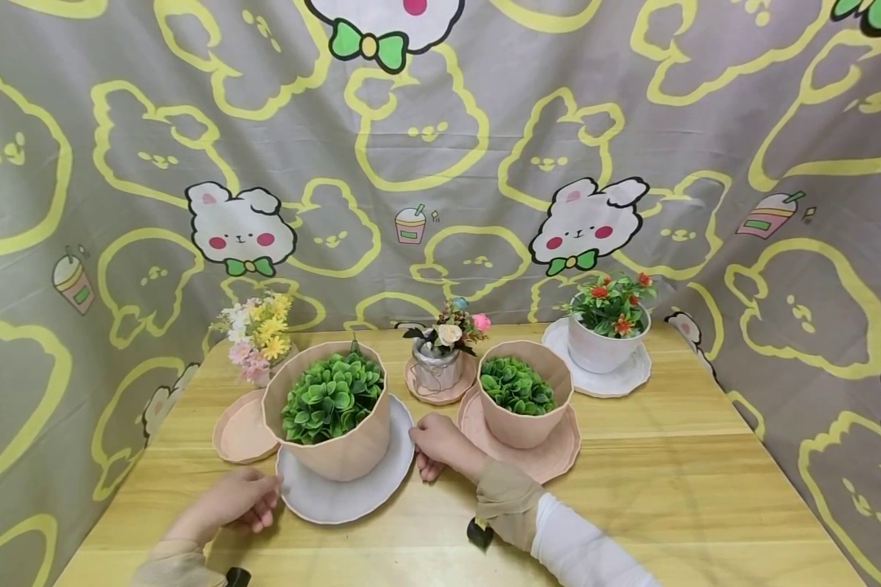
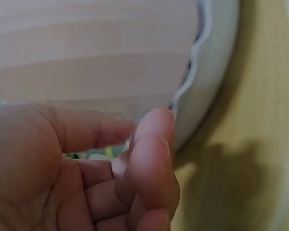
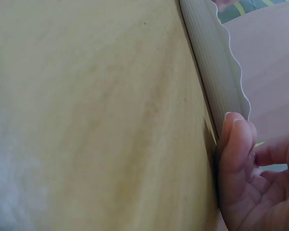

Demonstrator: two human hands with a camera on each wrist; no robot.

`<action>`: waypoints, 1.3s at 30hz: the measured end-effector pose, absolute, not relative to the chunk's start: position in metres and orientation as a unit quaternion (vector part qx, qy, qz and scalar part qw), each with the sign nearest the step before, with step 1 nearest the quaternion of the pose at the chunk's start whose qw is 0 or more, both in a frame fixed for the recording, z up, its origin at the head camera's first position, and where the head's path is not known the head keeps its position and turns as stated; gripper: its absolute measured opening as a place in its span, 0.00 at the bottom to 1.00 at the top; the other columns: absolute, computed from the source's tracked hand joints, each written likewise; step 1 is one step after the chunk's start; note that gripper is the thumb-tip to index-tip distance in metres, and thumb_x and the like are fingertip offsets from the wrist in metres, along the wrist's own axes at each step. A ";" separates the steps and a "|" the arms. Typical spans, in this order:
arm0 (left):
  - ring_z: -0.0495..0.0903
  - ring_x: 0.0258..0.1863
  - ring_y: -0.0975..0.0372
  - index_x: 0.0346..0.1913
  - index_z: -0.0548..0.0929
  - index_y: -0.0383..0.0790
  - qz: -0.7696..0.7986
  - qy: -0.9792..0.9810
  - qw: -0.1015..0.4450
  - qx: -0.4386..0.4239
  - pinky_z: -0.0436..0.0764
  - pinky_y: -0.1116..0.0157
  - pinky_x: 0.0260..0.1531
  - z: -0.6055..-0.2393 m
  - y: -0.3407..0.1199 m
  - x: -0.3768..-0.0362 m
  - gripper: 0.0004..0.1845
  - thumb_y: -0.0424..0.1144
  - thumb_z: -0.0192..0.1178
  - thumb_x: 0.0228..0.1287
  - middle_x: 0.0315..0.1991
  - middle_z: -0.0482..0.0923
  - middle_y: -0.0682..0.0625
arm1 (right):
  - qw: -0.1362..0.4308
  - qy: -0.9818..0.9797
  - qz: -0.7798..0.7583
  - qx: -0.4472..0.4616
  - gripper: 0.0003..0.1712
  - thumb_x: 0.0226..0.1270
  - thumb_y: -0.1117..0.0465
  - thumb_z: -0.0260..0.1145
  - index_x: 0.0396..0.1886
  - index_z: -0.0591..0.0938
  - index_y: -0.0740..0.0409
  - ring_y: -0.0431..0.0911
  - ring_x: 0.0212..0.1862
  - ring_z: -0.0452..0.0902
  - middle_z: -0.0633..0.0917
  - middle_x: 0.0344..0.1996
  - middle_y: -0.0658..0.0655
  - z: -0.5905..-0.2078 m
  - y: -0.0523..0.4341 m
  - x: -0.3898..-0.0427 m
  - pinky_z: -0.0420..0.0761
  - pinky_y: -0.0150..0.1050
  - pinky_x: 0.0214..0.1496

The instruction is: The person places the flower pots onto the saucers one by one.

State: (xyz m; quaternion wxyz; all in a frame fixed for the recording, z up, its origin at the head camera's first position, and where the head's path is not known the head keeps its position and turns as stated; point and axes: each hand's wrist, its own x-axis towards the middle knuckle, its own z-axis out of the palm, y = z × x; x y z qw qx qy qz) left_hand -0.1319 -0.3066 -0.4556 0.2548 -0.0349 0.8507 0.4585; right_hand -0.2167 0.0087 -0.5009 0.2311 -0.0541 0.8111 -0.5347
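A large pale-pink pot (image 1: pixel 341 461) with a leafy green plant (image 1: pixel 334 397) stands on a white saucer (image 1: pixel 330 507) with a wavy rim. At the saucer's left edge, my left hand (image 1: pixel 244 499) pinches the rim between thumb and curled fingers. My right hand (image 1: pixel 443 444) grips the rim on the opposite side, its fingertips (image 3: pixel 236 126) against the saucer's outer wall. In the left wrist view the thumb lies beside the pink pot and the fingers (image 2: pixel 151 159) reach the saucer's edge. The exact thumb contact is partly hidden.
Right of the right hand, a smaller pink pot (image 1: pixel 524 424) sits on a pink saucer (image 1: pixel 558 456). Behind are a small flower pot (image 1: pixel 438 368), a white pot with red flowers (image 1: pixel 605 346), and yellow-pink flowers (image 1: pixel 264 334). An unoccupied pink saucer (image 1: pixel 242 428) lies left.
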 end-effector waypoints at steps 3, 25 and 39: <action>0.74 0.12 0.70 0.25 0.77 0.36 0.450 0.851 0.267 -0.036 0.72 0.75 0.14 -0.460 -0.303 -0.131 0.18 0.40 0.45 0.71 0.13 0.77 0.56 | 0.232 0.813 -0.532 -0.050 0.19 0.68 0.63 0.49 0.16 0.72 0.61 0.41 0.07 0.73 0.75 0.07 0.54 -0.499 0.008 -0.216 0.80 0.40 0.12; 0.79 0.21 0.70 0.34 0.77 0.34 0.568 0.780 0.258 -0.050 0.79 0.73 0.23 -0.480 -0.300 -0.145 0.17 0.38 0.41 0.74 0.22 0.82 0.55 | 0.250 0.754 -0.606 -0.037 0.10 0.70 0.65 0.52 0.30 0.72 0.66 0.44 0.12 0.77 0.81 0.15 0.59 -0.493 0.008 -0.220 0.84 0.41 0.20; 0.83 0.34 0.67 0.47 0.70 0.29 0.650 0.728 0.210 -0.058 0.85 0.68 0.39 -0.484 -0.299 -0.159 0.11 0.35 0.41 0.75 0.35 0.83 0.54 | 0.211 0.687 -0.695 -0.034 0.18 0.62 0.76 0.53 0.52 0.66 0.78 0.43 0.23 0.80 0.84 0.31 0.73 -0.496 -0.002 -0.226 0.88 0.41 0.35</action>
